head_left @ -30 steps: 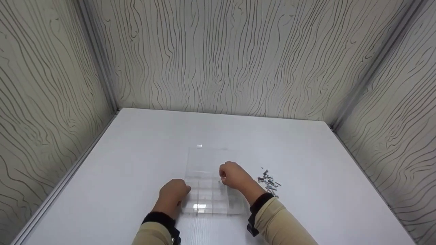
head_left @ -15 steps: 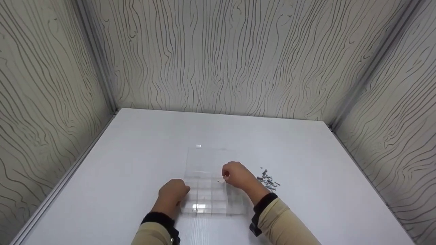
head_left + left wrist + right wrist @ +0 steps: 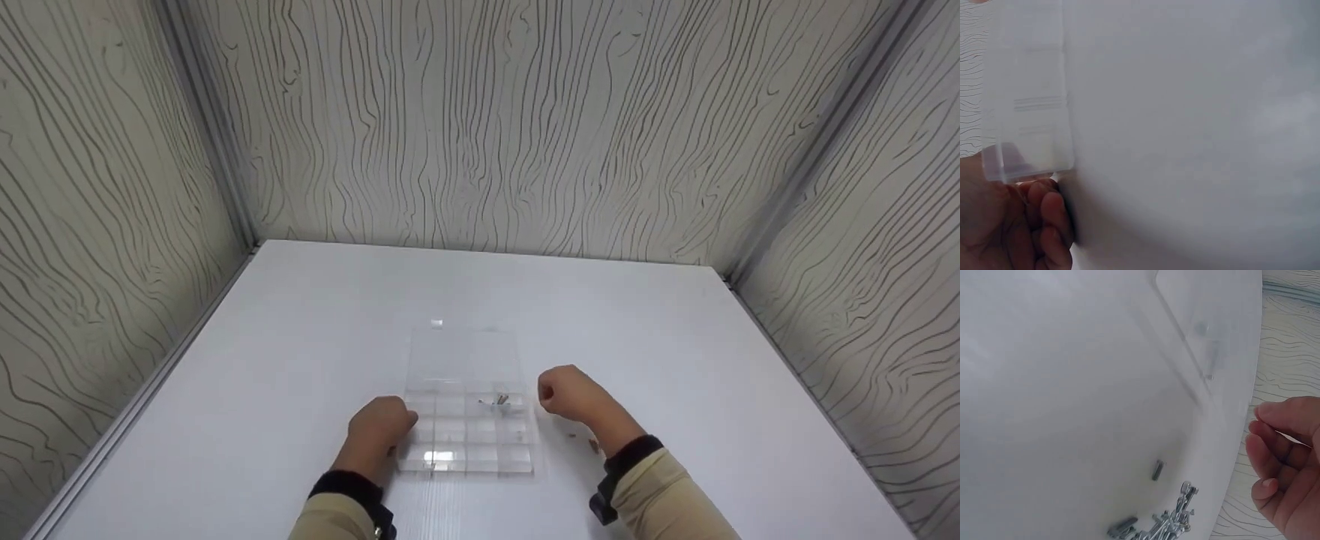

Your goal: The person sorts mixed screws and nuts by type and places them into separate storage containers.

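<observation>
A clear plastic compartment box [image 3: 450, 431] lies on the white table, its transparent lid [image 3: 461, 354] folded open at the far side. My left hand [image 3: 380, 427] grips the box's left edge; in the left wrist view the thumb shows through the clear wall, with the fingers curled below. Some screws [image 3: 501, 400] sit in a far-row compartment towards the right. My right hand [image 3: 574, 394] is just right of the box, fingers loosely bent and holding nothing. Below it in the right wrist view lies a pile of metal screws [image 3: 1165, 526], mostly hidden by the hand and forearm in the head view.
One single screw [image 3: 1158, 470] lies apart from the pile. The white table [image 3: 322, 300] is bounded by wood-grain patterned panels [image 3: 465, 135] at the back and both sides.
My right hand has moved right, from over the box to beside it, covering the loose screws in the head view. Screws in the far-row compartment are now uncovered. My left hand stays put.
</observation>
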The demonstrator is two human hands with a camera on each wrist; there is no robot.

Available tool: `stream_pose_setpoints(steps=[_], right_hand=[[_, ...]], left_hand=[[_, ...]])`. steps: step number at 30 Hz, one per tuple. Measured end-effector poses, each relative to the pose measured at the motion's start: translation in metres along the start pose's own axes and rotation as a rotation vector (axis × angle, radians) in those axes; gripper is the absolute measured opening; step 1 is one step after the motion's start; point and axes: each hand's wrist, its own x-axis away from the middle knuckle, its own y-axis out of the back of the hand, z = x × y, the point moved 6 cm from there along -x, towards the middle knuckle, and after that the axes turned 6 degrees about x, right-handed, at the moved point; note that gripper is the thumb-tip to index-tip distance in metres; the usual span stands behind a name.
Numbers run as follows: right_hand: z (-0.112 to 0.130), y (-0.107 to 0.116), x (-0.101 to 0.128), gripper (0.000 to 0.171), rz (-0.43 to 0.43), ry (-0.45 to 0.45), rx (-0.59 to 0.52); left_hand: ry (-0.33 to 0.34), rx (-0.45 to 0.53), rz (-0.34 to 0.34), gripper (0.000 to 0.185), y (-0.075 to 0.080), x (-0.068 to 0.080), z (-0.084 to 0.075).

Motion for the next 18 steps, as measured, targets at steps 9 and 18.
stream_pose_setpoints(steps=[9, 18], right_hand=[[-0.019, -0.013, 0.020, 0.020, 0.112, -0.036, 0.043], [-0.028, -0.022, 0.027, 0.021, 0.200, -0.105, 0.065]], left_hand=[[0.003, -0.027, 0.007, 0.031, -0.001, -0.002, 0.002], [-0.023, -0.021, 0.018, 0.035, -0.003, -0.002, 0.000]])
